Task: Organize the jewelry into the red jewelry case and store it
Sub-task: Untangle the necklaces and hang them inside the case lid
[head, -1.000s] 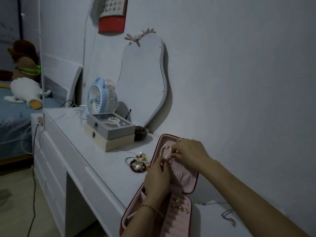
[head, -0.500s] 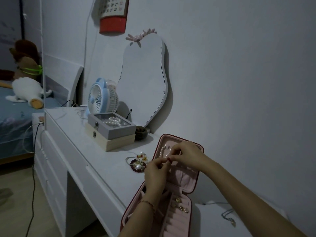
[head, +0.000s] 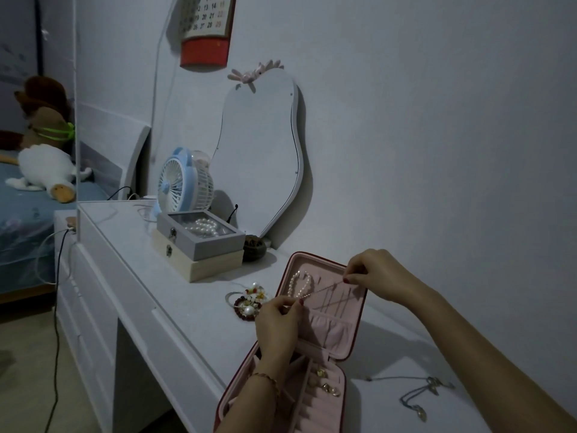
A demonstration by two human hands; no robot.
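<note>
Partway I'd say; case (head: 327,310) open at 6 o'clock on the tabletop (head: 175,295), pearls (head: 299,284) and rings (head: 326,384) in; left hand (head: 278,326) and right hand (head: 374,275) pinch a chain (head: 321,291) taut; beads (head: 249,301) at 9, necklace (head: 421,398) at 3 remain.

Readable only on the wall calendar (head: 206,17): date numerals in rows, partly cut off by the top edge, among them 13, 14, 19 to 22 and 25 to 29. Red lower panel (head: 204,53) without legible print.
</note>
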